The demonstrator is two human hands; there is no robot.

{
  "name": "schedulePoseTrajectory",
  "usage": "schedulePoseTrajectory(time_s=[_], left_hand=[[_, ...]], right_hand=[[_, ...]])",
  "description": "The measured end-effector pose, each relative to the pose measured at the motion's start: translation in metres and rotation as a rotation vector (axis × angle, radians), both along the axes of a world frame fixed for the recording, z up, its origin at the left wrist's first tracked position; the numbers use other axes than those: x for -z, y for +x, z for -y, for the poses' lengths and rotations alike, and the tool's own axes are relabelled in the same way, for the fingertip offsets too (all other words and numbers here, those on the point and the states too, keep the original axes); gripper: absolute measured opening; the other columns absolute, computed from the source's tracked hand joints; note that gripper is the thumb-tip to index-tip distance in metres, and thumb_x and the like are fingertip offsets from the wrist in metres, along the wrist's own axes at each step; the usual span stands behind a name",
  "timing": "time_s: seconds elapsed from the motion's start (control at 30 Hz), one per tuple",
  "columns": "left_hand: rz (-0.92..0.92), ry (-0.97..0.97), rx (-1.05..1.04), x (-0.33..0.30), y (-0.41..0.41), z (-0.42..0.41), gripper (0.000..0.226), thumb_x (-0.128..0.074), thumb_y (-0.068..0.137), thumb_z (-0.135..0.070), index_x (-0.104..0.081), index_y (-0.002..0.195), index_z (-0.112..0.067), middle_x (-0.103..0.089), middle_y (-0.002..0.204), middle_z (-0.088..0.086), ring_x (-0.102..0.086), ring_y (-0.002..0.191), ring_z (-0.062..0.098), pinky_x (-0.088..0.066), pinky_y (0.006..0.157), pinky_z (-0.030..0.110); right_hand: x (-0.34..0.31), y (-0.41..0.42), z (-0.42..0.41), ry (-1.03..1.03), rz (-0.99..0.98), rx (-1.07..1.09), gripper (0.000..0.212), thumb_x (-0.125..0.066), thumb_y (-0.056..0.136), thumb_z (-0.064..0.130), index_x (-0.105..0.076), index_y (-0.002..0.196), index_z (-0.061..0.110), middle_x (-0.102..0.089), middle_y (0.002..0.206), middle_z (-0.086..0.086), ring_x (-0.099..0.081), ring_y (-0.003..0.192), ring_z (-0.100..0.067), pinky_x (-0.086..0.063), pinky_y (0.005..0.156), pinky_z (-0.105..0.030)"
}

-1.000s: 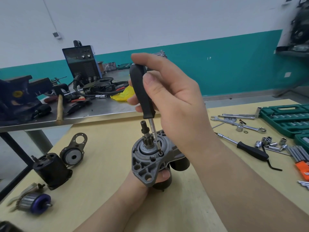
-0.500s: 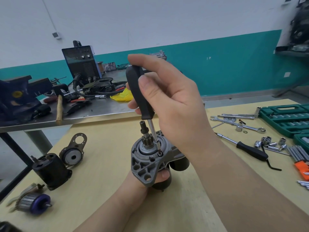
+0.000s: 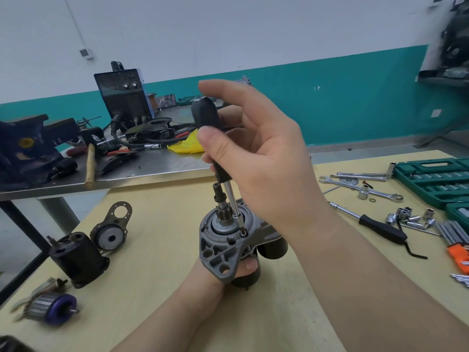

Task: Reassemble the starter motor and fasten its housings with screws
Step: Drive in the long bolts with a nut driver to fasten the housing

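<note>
Grey housing: cast-metal end of the starter motor (image 3: pixel 223 246), held upright above the pale wooden worktop (image 3: pixel 157 199), near its middle, pinion shaft pointing up.
Left hand: the left hand (image 3: pixel 243 269) grips the motor's dark body from below; only a fingertip and the wrist show past the housing, the rest is hidden.
Right hand: the right hand (image 3: pixel 256 158) holds the black handle of the screwdriver (image 3: pixel 215 148) loosely, thumb against the handle, index finger lifted straight above its cap.
Screwdriver tip: the steel shank slants down just beside the shaft and sits in a screw (image 3: pixel 243 233) on the housing's round face.
Left of the motor: a black motor casing (image 3: pixel 78 257) with a round end plate (image 3: pixel 111 232) touching behind it; nearer the edge, a blurred armature (image 3: pixel 50 307) with a purple end.
Right of the motor: a black-handled ratchet extension (image 3: pixel 368 222), loose sockets (image 3: pixel 406 215), a combination wrench (image 3: pixel 360 189), a fan of hex keys (image 3: pixel 454 232) in an orange holder, and a green socket case (image 3: pixel 431 179) at the far edge.
In the way: the right forearm covers much of the worktop's near right part; the right palm hides the motor's far side.
Behind: a steel bench (image 3: pixel 152 163) carrying a blue vise (image 3: pixel 33 146), a wooden-handled hammer (image 3: pixel 90 163), a dark welder box (image 3: pixel 124 95) with cables, and a yellow rag (image 3: pixel 187 146).
</note>
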State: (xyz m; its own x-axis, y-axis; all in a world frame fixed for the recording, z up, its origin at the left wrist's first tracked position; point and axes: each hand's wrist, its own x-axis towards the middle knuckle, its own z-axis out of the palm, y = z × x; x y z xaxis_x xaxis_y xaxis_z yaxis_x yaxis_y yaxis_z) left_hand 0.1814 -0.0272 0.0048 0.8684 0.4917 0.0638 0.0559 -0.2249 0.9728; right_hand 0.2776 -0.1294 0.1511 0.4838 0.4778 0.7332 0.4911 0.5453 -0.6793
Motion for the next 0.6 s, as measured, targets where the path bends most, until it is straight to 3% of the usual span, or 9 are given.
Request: schedulePoseTrajectory(time_s=[0.1, 0.17, 0.23, 0.33, 0.4, 0.47, 0.5, 0.6], left_hand=[[0.013, -0.009, -0.026, 0.004, 0.001, -0.002, 0.051, -0.078, 0.067, -0.037, -0.061, 0.114, -0.026, -0.07, 0.085, -0.044, -0.061, 0.092, -0.028, -0.052, 0.083, 0.005], [0.027, -0.038, 0.008, 0.002, 0.001, -0.001, 0.049, -0.077, 0.068, -0.034, -0.059, 0.112, -0.028, -0.065, 0.085, -0.051, -0.061, 0.092, -0.029, -0.05, 0.078, 0.001], [0.029, -0.061, 0.009, 0.002, 0.002, 0.001, 0.046, -0.078, 0.071, -0.03, -0.057, 0.111, -0.028, -0.06, 0.085, -0.056, -0.06, 0.092, -0.03, -0.048, 0.075, -0.001], [0.034, -0.057, 0.01, 0.003, 0.003, 0.0, 0.046, -0.078, 0.068, -0.03, -0.058, 0.109, -0.028, -0.063, 0.083, -0.052, -0.062, 0.092, -0.027, -0.049, 0.076, 0.0], [0.052, -0.043, 0.009, 0.005, 0.009, -0.003, 0.055, -0.088, 0.069, -0.015, -0.06, 0.115, -0.024, -0.077, 0.096, -0.029, -0.071, 0.103, -0.006, -0.056, 0.091, 0.016], [0.11, -0.058, -0.003, 0.003, 0.015, -0.003, 0.07, -0.09, 0.067, 0.008, -0.06, 0.123, -0.021, -0.071, 0.12, 0.002, -0.065, 0.123, 0.029, -0.05, 0.112, 0.046], [0.128, -0.067, 0.005, 0.002, 0.016, -0.002, 0.071, -0.087, 0.065, 0.009, -0.059, 0.125, -0.02, -0.066, 0.126, 0.008, -0.06, 0.127, 0.036, -0.046, 0.114, 0.051], [0.092, -0.089, 0.02, 0.005, 0.016, -0.004, 0.074, -0.099, 0.057, -0.009, -0.064, 0.12, -0.016, -0.073, 0.118, 0.0, -0.066, 0.119, 0.023, -0.048, 0.113, 0.045]], right_hand=[[-0.001, 0.001, -0.001, -0.003, 0.027, 0.043, 0.038, -0.072, 0.099, 0.01, -0.066, 0.128, 0.033, -0.066, 0.089, 0.017, -0.063, 0.079, -0.015, -0.059, 0.074, -0.033], [-0.001, 0.001, 0.0, -0.004, 0.013, 0.022, 0.033, -0.069, 0.102, 0.012, -0.067, 0.13, 0.029, -0.067, 0.091, 0.019, -0.065, 0.082, -0.01, -0.059, 0.077, -0.031], [0.0, 0.0, 0.001, -0.002, -0.008, -0.024, 0.028, -0.063, 0.105, 0.016, -0.068, 0.131, 0.026, -0.069, 0.096, 0.015, -0.07, 0.089, -0.021, -0.063, 0.081, -0.041], [0.0, 0.0, 0.002, 0.002, -0.055, -0.092, 0.027, -0.053, 0.109, 0.015, -0.066, 0.128, 0.029, -0.072, 0.102, 0.005, -0.072, 0.097, -0.031, -0.061, 0.076, -0.029], [0.0, -0.001, 0.002, -0.003, -0.044, -0.074, 0.027, -0.055, 0.109, 0.014, -0.065, 0.128, 0.031, -0.072, 0.101, 0.001, -0.072, 0.093, -0.031, -0.061, 0.074, -0.027], [0.0, 0.0, 0.0, -0.01, 0.011, -0.01, 0.031, -0.065, 0.104, 0.014, -0.064, 0.129, 0.033, -0.071, 0.097, 0.003, -0.071, 0.088, -0.027, -0.063, 0.077, -0.04], [0.0, 0.001, -0.001, -0.013, 0.035, 0.019, 0.034, -0.069, 0.102, 0.014, -0.064, 0.13, 0.033, -0.07, 0.094, 0.007, -0.069, 0.085, -0.023, -0.062, 0.078, -0.044], [0.001, 0.001, -0.002, -0.015, 0.047, 0.04, 0.038, -0.072, 0.099, 0.011, -0.065, 0.13, 0.032, -0.066, 0.09, 0.014, -0.064, 0.078, -0.013, -0.058, 0.073, -0.031]])
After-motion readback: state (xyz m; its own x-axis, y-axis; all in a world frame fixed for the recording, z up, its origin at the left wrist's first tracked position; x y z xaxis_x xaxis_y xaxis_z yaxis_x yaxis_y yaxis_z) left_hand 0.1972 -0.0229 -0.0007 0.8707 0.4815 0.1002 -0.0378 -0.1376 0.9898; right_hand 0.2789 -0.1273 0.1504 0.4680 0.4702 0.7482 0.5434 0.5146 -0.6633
